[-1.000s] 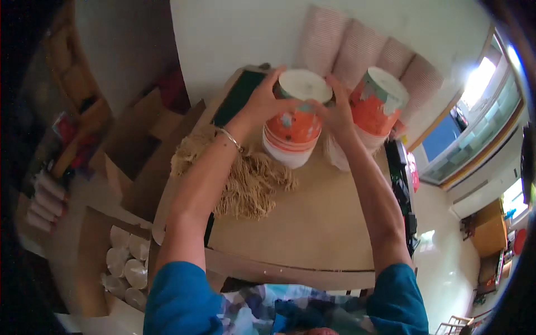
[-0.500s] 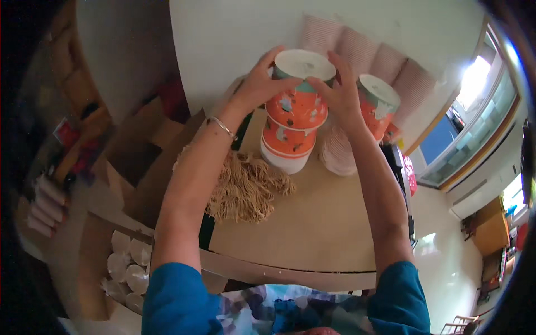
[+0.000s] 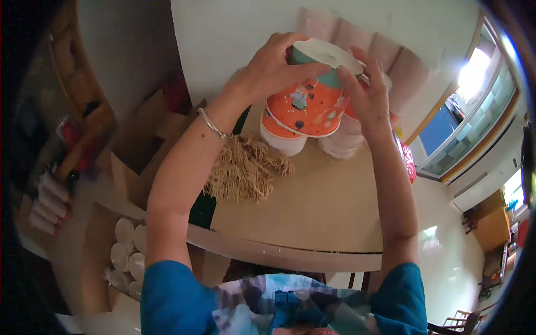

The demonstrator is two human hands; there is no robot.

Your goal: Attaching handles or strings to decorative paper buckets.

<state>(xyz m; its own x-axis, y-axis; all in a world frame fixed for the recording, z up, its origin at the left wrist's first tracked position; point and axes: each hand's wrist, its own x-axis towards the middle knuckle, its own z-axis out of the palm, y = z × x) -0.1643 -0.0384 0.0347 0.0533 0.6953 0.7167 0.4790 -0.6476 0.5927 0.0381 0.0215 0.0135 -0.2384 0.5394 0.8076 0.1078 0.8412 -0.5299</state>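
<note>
Both hands grip one orange paper bucket: left hand and right hand with fingers wrapped round it, above one stacked bucket and one straw heap.

- A pale, plain wall fills the top of the view.
- A tan tabletop stands below it.
- Bright daylight comes through a window at upper right.
- The glossy light floor reflects that light.
- Open cardboard boxes sit at left.
- A wooden cabinet stands at far right.
</note>
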